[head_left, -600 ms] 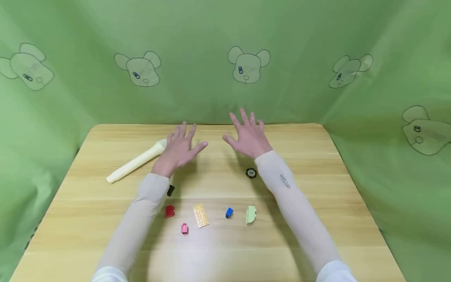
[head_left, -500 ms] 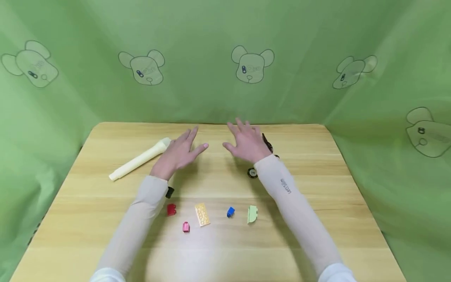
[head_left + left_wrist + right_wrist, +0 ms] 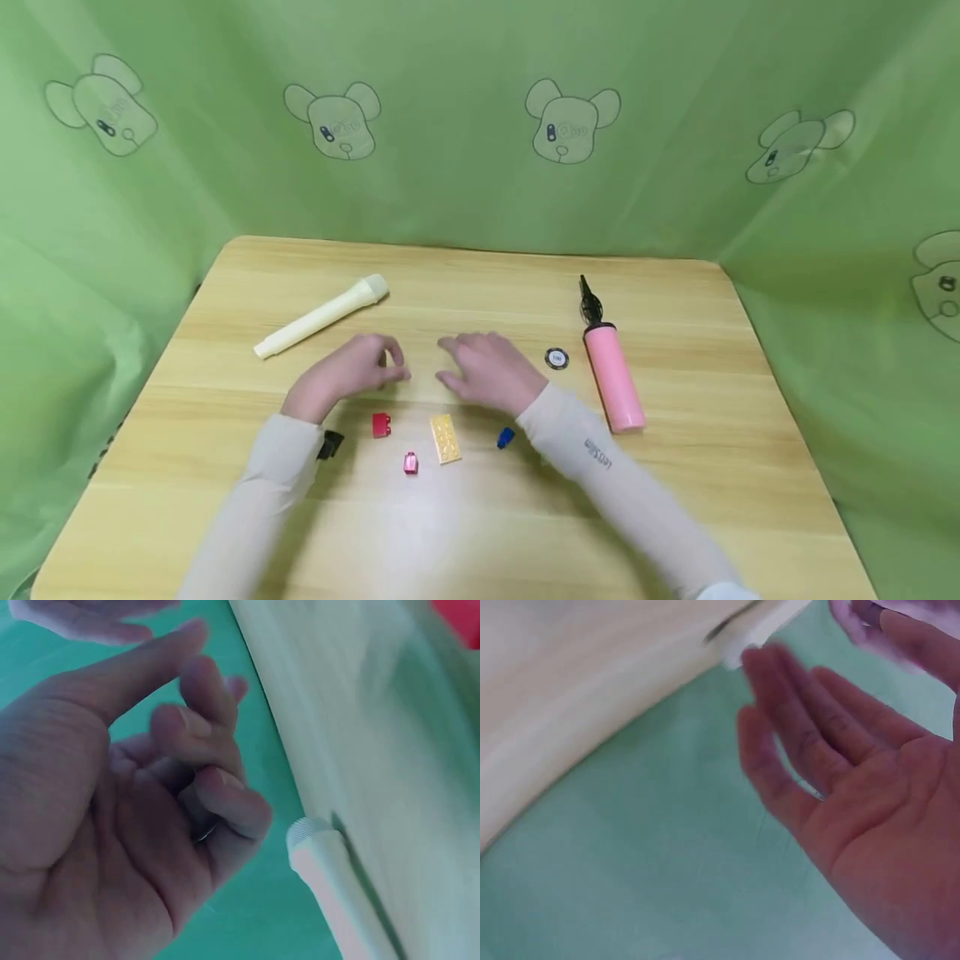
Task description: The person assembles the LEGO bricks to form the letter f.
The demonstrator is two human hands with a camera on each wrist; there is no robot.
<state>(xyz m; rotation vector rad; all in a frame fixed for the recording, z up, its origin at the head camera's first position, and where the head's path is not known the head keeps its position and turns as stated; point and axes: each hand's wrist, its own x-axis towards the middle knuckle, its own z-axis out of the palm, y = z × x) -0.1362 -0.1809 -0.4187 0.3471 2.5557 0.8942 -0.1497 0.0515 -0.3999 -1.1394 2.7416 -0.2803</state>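
My left hand (image 3: 348, 375) hovers above the table with loosely curled fingers and holds nothing. Below it lies a red toy brick (image 3: 381, 425), and a black block (image 3: 330, 444) sits partly behind the wrist. The right hand (image 3: 491, 371), also holding nothing, is over the middle with its fingers gently bent, as the right wrist view shows. Nearest to it are a blue brick (image 3: 506, 437), a yellow studded brick (image 3: 446, 439) and a black poker chip (image 3: 557, 358). A small pink brick (image 3: 411, 463) lies nearer the front. My right forearm hides the light green brick.
A white microphone (image 3: 322, 317) lies at the back left of the wooden table (image 3: 465, 542). At the right is a pink hand pump (image 3: 615, 379) with a black nozzle. Green curtains (image 3: 450, 192) stand behind and at both sides.
Both hands have drawn back toward me from the table's far edge, and their spread fingers have bent. The pink pump has come into sight, while the light green brick is now covered.
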